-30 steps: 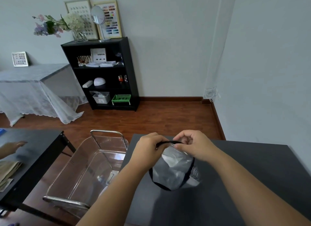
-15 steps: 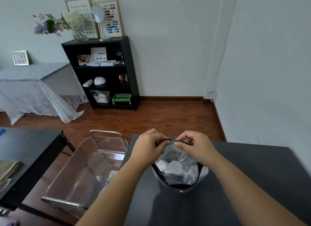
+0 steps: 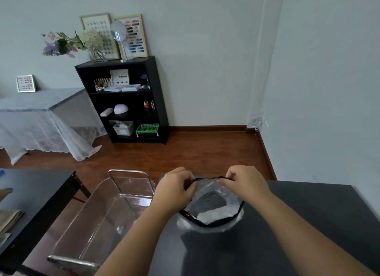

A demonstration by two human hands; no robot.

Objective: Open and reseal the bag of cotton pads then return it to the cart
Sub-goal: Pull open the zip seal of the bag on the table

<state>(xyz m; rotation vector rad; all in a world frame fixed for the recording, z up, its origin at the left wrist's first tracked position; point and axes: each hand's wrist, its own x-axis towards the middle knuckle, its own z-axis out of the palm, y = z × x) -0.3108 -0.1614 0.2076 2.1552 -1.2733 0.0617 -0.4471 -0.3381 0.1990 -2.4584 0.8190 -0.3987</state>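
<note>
A clear plastic bag of cotton pads (image 3: 211,212) with black trim stands on the dark table (image 3: 308,224). Its mouth gapes wide and white pads show inside. My left hand (image 3: 174,190) pinches the black top edge at the bag's left side. My right hand (image 3: 244,182) pinches the same edge at the right, pulling it taut between them. The clear acrylic cart (image 3: 102,224) stands on the floor just left of the table, with a metal handle at its far end.
A second dark table (image 3: 37,193) sits to the left with folded beige cloth on it and another person's hand at the frame edge. A black shelf (image 3: 123,101) stands at the back wall. A lace-covered table fills the far left.
My hands have moved apart along the top edge and the bag's mouth has spread wider, showing more of the pads inside.
</note>
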